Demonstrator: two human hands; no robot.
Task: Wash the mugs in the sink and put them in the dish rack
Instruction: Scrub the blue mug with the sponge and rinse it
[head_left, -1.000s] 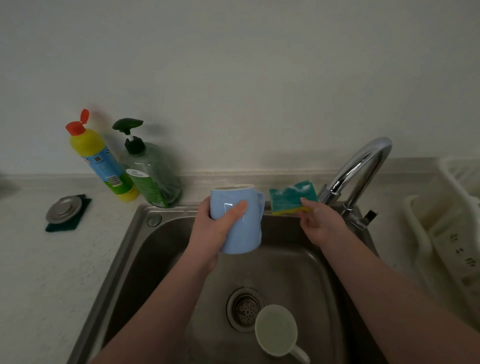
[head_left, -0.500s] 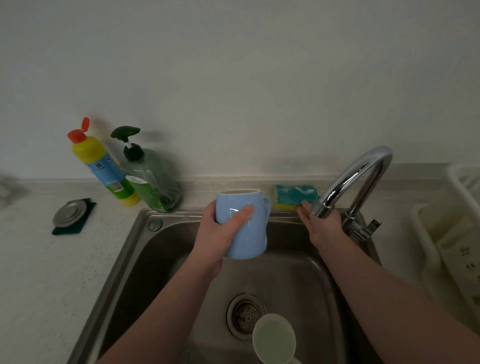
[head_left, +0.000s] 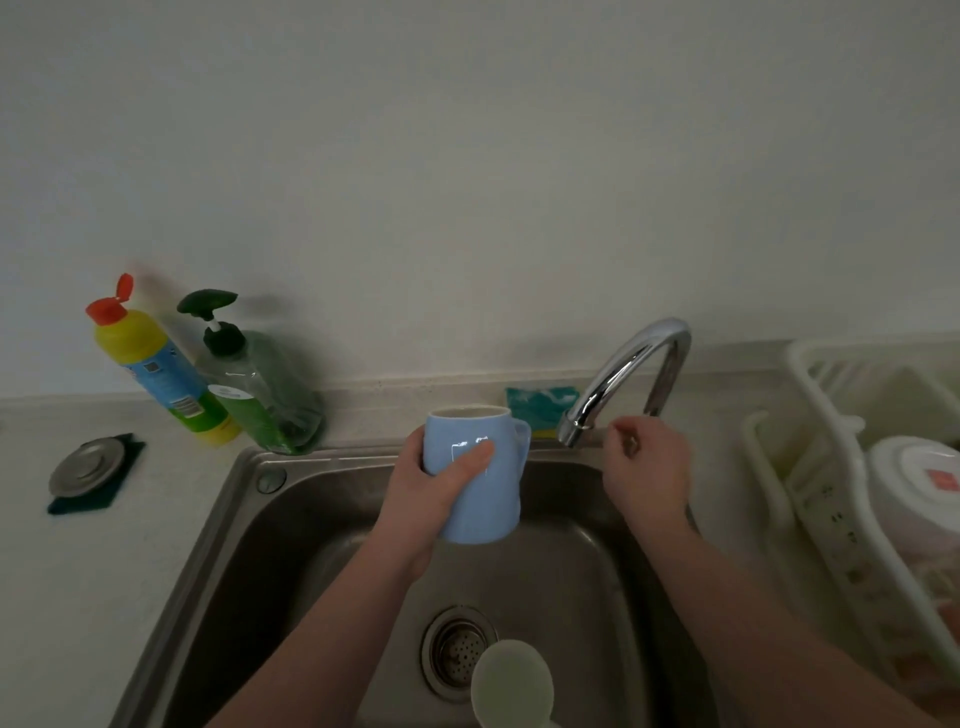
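My left hand (head_left: 431, 501) grips a light blue mug (head_left: 483, 504) upright over the steel sink (head_left: 234, 499), with its handle pointing right. A second, pale mug (head_left: 511, 686) lies in the basin by the drain (head_left: 452, 649), its opening facing me. My right hand (head_left: 649, 467) is at the base of the chrome tap (head_left: 634, 353), fingers curled; the tap handle is hidden under it. No water runs from the spout. The white dish rack (head_left: 831, 467) stands to the right of the sink.
A teal and yellow sponge (head_left: 540, 402) lies on the ledge behind the sink. A yellow cleaner bottle (head_left: 156, 374) and a green soap pump bottle (head_left: 260, 395) stand at the back left. A metal sink plug (head_left: 85, 465) rests on a dark pad. A white container (head_left: 914, 483) sits in the rack.
My right hand laid the sponge down on the ledge, let go of it and moved right to the base of the tap. The blue mug stayed in my left hand.
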